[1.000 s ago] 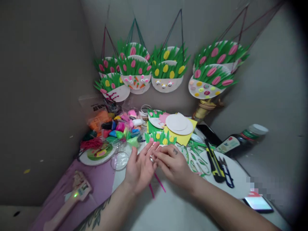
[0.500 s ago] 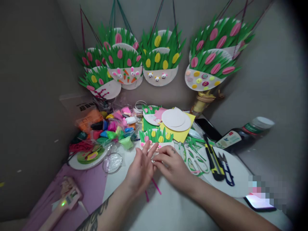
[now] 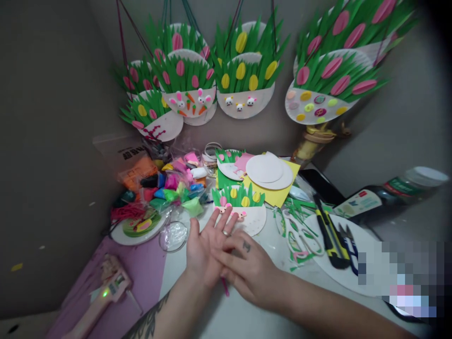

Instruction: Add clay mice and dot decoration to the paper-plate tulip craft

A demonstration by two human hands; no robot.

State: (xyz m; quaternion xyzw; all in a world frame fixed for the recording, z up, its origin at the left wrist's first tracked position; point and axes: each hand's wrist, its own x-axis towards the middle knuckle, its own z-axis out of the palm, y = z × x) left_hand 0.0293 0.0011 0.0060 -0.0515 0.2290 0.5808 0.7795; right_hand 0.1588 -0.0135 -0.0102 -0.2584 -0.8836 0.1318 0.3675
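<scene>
My left hand (image 3: 206,247) lies palm up over the white table, fingers stretched out, a ring on one finger. My right hand (image 3: 247,268) rests across its palm, fingers flat and pressed on it. A thin pink strip (image 3: 224,286) pokes out beneath the two hands; whether either hand grips it is hidden. Just beyond my fingertips sits a half paper plate with green grass, yellow and pink tulips and small pink figures (image 3: 242,207).
Finished tulip plates (image 3: 243,80) hang on the wall. Coloured clay packets (image 3: 169,186) lie at left, a pink glue gun (image 3: 106,294) at lower left, a clear lid (image 3: 173,235). Scissors (image 3: 300,240), a yellow cutter (image 3: 328,230), blue snips (image 3: 349,245) and a bottle (image 3: 391,190) lie right.
My right hand has slid from the left hand's fingertips down onto its palm. The camera has moved closer and the view has shifted a little.
</scene>
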